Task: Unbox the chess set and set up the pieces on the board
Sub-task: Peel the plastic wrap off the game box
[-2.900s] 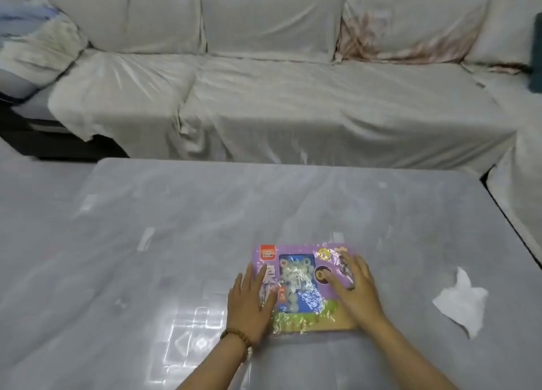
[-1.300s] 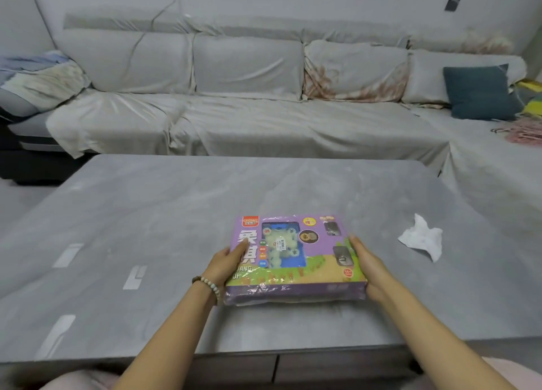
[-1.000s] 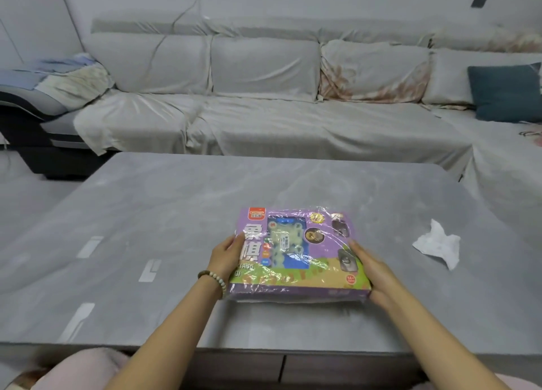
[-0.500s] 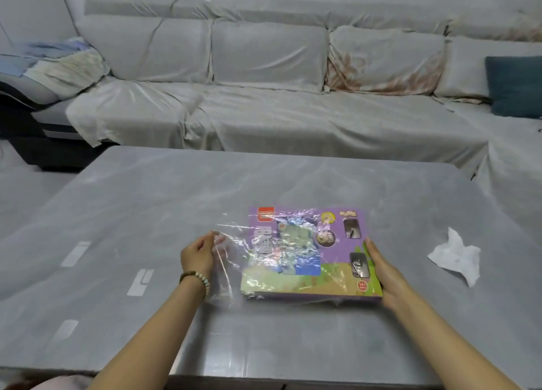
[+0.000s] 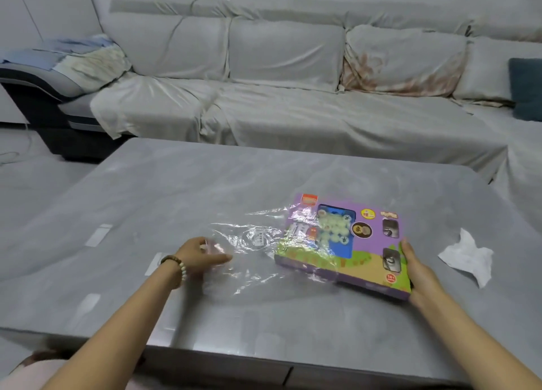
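the box (image 5: 369, 243) lies flat on the table (image 5: 176, 190), a thin purple carton turned a little askew. a blue window in it shows pale round pieces (image 5: 334, 228), and a green-and-tan strip runs along its near side. the right hand (image 5: 422, 275) grips its right edge. the wrap (image 5: 252, 243), clear and crinkled, covers only the box's left part and stretches left to the left hand (image 5: 202, 254), which pinches it.

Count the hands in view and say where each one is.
2. The left hand pinches the clear wrap stretched out left of the box. The right hand holds the box's near right corner. None seems hidden.
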Action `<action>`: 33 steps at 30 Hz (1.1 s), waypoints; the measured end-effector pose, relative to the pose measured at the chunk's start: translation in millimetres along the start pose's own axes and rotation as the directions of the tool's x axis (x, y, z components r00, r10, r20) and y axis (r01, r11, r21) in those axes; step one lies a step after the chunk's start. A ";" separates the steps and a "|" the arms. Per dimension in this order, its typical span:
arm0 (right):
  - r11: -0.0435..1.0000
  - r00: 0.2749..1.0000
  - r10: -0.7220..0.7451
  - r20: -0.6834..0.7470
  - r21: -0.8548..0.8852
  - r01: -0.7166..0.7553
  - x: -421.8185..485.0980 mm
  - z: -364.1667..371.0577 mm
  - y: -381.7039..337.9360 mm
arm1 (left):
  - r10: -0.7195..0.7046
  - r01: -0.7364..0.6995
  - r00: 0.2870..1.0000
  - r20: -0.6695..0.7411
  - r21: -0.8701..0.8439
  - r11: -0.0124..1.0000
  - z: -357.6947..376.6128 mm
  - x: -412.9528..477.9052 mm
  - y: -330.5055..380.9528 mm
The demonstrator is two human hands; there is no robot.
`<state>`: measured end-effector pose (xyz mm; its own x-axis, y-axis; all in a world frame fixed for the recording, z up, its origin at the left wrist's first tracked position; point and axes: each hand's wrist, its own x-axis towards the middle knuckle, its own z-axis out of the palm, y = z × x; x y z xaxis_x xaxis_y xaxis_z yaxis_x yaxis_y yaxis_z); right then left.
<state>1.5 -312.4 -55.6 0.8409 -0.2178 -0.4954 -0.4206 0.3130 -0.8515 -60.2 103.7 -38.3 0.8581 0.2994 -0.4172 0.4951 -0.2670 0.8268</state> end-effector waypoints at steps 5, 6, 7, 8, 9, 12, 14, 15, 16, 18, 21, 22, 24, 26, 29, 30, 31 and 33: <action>0.979 0.987 -0.136 -0.089 0.143 0.148 -5.0 -1.0 -31.2 | 0.034 -0.068 0.977 -0.210 -0.155 0.986 2.2 -0.4 -2.9; 0.976 0.985 -0.140 -0.103 0.156 0.155 -4.5 -0.8 -37.5 | 0.023 -0.067 0.975 -0.223 -0.192 0.979 2.6 0.4 -3.7; 0.973 0.984 -0.138 -0.110 0.168 0.155 -1.7 -0.9 -42.4 | 0.008 -0.060 0.974 -0.226 -0.222 0.973 4.6 -0.6 -3.8; 0.970 0.986 -0.140 -0.095 0.187 0.156 6.8 -3.8 -43.9 | -0.012 -0.047 0.972 -0.235 -0.240 0.970 5.9 0.0 -4.6; 0.963 0.986 -0.155 -0.064 0.212 0.165 19.6 -8.2 -41.9 | -0.024 -0.042 0.971 -0.238 -0.266 0.963 8.3 -0.7 -4.2; 0.973 0.991 -0.124 0.048 0.200 0.112 11.3 7.6 -40.9 | -0.059 -0.041 0.971 -0.231 -0.403 0.914 14.7 2.8 -0.8; 0.985 0.990 -0.088 0.111 0.159 0.070 -17.8 29.4 -41.4 | -0.076 -0.045 0.971 -0.225 -0.488 0.872 18.6 9.6 2.9; 0.990 0.987 -0.064 0.150 0.138 0.043 -24.1 36.1 -36.7 | -0.083 -0.052 0.970 -0.227 -0.531 0.846 20.5 11.2 6.6; 0.994 0.984 -0.035 0.173 0.112 0.016 -26.2 40.7 -30.1 | -0.092 -0.065 0.966 -0.242 -0.570 0.819 20.5 11.3 11.7; 0.999 0.985 0.001 0.172 0.051 -0.010 -27.7 44.2 -15.7 | -0.098 -0.123 0.954 -0.283 -0.666 0.735 18.3 10.9 23.2; 0.998 0.992 0.023 0.126 -0.068 -0.015 -30.2 46.4 3.6 | -0.073 -0.192 0.948 -0.311 -0.736 0.649 4.2 8.3 42.6; 0.994 0.993 0.031 0.114 -0.111 -0.018 -31.8 47.2 8.0 | -0.053 -0.191 0.951 -0.304 -0.717 0.670 -2.9 6.5 50.0; 0.986 0.992 0.037 0.124 -0.167 -0.016 -36.8 48.9 12.6 | 0.015 -0.171 0.968 -0.250 -0.617 0.768 -19.6 3.1 63.2; 0.979 0.986 0.061 0.152 -0.201 -0.029 -38.1 48.9 13.5 | 0.131 -0.175 0.983 -0.128 -0.455 0.873 -33.8 -4.7 77.2; 0.946 0.984 0.055 0.170 -0.325 0.003 -32.3 47.7 11.9 | 0.261 -0.252 0.965 0.002 -0.252 0.934 -46.8 -16.7 97.3; 0.915 0.985 0.025 0.168 -0.401 0.045 -29.5 48.2 11.3 | 0.289 -0.282 0.957 0.010 -0.185 0.941 -49.0 -19.9 104.5; 0.866 0.985 -0.017 0.169 -0.490 0.099 -27.0 49.2 10.6 | 0.316 -0.312 0.949 0.014 -0.126 0.942 -50.0 -23.6 111.8; 0.729 0.973 -0.138 0.186 -0.645 0.227 -27.7 55.4 3.3 | 0.374 -0.374 0.927 0.014 -0.018 0.927 -49.2 -30.9 127.7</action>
<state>-4.3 -254.1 -35.2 0.9395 -0.0827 -0.3325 -0.3355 -0.4178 -0.8443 -30.2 105.4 98.7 0.9828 0.1647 -0.0832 0.1361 -0.3427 0.9295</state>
